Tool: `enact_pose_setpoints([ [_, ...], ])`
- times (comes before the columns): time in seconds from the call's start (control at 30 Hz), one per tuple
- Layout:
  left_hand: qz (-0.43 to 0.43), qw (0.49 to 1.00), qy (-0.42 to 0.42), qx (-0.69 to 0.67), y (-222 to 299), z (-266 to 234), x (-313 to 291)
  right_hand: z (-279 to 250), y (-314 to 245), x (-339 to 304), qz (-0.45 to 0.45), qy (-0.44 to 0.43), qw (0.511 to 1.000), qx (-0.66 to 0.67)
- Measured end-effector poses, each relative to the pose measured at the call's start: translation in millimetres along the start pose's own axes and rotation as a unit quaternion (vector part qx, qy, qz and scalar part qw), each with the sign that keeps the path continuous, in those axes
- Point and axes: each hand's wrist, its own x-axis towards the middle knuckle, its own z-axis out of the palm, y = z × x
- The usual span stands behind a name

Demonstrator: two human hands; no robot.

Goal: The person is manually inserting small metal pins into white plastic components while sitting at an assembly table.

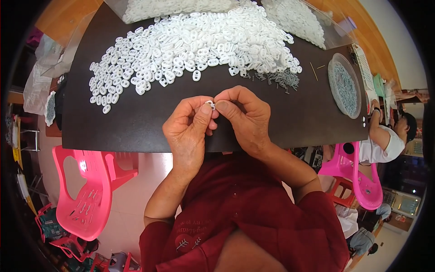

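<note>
Near the table's front edge, my left hand [190,124] pinches a small white two-holed plastic piece [210,104] between thumb and fingers. My right hand [247,115] meets it from the other side, thumb and forefinger closed together at the piece's edge. Whatever lies between those right fingertips is too small and covered to make out. Beyond the hands spreads a big heap of white oval two-holed pieces [195,43]. At that heap's right front edge lies a small pile of short grey pins [285,80].
Clear bins of white pieces [297,20] stand along the back. A round clear tub [332,68] of grey-blue small parts sits at right, near two thin brass-coloured sticks [313,71]. Pink chairs [106,195] flank me. Another person [385,140] sits at far right.
</note>
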Motion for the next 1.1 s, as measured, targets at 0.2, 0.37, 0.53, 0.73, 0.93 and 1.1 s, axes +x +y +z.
enact_pose_setpoints([
  [0.2,0.084,0.995,0.023,0.058,-7,3,-3,-1,5,0,-0.005,-0.009,1.0,-0.007],
  [0.37,0.155,0.979,0.064,0.115,-12,8,-4,6,12,-2,-0.058,0.013,0.996,-0.071],
  [0.53,0.191,0.96,0.106,0.175,-19,7,-4,6,19,1,-0.127,0.012,0.98,-0.153],
  [0.73,0.151,0.981,0.08,0.092,-12,2,-2,3,3,3,-0.038,-0.035,0.997,-0.062],
  [0.93,0.134,0.985,0.067,0.084,-13,-1,-2,3,1,6,0.032,-0.045,0.998,-0.026],
  [1.1,0.136,0.982,0.076,0.107,-13,-2,-3,7,4,4,-0.001,-0.034,0.997,-0.068],
])
